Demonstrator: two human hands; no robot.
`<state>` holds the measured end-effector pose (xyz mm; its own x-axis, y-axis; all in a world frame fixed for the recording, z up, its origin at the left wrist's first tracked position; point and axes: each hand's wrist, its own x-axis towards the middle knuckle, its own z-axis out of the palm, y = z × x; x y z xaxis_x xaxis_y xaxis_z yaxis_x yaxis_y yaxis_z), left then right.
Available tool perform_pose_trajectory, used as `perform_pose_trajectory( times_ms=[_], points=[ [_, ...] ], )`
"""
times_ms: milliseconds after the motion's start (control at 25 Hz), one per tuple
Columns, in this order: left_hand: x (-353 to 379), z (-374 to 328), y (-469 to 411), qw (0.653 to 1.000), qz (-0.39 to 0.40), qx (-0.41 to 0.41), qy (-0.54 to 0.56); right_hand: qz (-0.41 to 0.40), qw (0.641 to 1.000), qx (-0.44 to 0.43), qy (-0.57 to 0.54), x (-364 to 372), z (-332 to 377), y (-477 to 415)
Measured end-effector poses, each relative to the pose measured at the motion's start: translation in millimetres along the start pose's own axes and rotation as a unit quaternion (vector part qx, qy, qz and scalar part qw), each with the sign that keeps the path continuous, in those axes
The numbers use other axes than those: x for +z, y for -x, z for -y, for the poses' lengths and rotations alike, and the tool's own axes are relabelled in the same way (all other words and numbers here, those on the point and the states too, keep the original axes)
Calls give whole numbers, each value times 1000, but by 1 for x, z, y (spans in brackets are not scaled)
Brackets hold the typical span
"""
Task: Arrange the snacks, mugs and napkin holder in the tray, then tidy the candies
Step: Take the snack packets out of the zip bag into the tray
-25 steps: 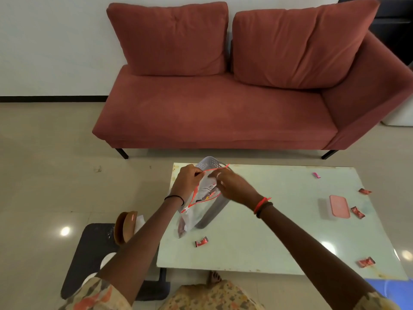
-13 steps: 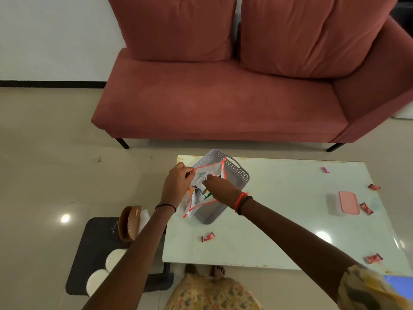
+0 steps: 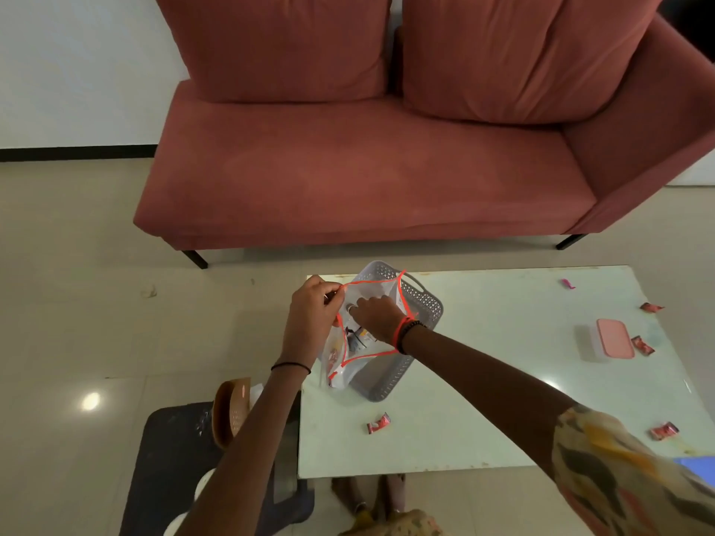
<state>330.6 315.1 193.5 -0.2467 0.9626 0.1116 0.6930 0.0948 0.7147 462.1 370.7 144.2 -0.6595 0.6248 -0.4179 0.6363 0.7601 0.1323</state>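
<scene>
A clear zip bag (image 3: 340, 371) with a red-orange rim holds several snack packets. It hangs over the near left end of a grey perforated tray (image 3: 419, 305) on the pale table (image 3: 503, 381). My left hand (image 3: 311, 307) pinches the bag's left rim and holds the mouth wide. My right hand (image 3: 377, 317) reaches down inside the bag; its fingers are hidden, so I cannot tell whether they hold a packet. Red wrapped candies lie loose on the table: one near the front (image 3: 378, 423), one at the right front (image 3: 664, 431), others far right (image 3: 652, 306).
A pink-lidded clear box (image 3: 615, 338) sits at the table's right with a candy (image 3: 643, 345) beside it; a pink candy (image 3: 568, 283) lies at the back. Left of the table a dark stool (image 3: 166, 458) carries a brown napkin holder (image 3: 232, 412) and white mugs. A red sofa (image 3: 367, 168) stands behind.
My right hand went from the bag's top rim down into the bag. The bag's mouth has been pulled wide, and the bag now hangs over the tray. The view has tilted downward.
</scene>
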Motion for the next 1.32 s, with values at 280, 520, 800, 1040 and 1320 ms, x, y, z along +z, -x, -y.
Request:
perform_pose_trajectory(
  times_ms=[280,520,800,1040,1320],
  points=[
    [-14,23,-44,1000,19,10,4,-118,960,61,-247,-63,-21,8],
    [-16,51,-75,1000,5,1,2,-225,695,179,-659,-65,-101,24],
    [-7,69,-104,997,-82,1,-14,-228,595,309,-706,61,-155,-36],
    [3,85,-103,994,-102,-1,-34,-104,779,323,-527,153,-137,-136],
    [7,94,-92,993,-117,-13,-18,-129,810,330,-468,180,-131,-185]
  ],
)
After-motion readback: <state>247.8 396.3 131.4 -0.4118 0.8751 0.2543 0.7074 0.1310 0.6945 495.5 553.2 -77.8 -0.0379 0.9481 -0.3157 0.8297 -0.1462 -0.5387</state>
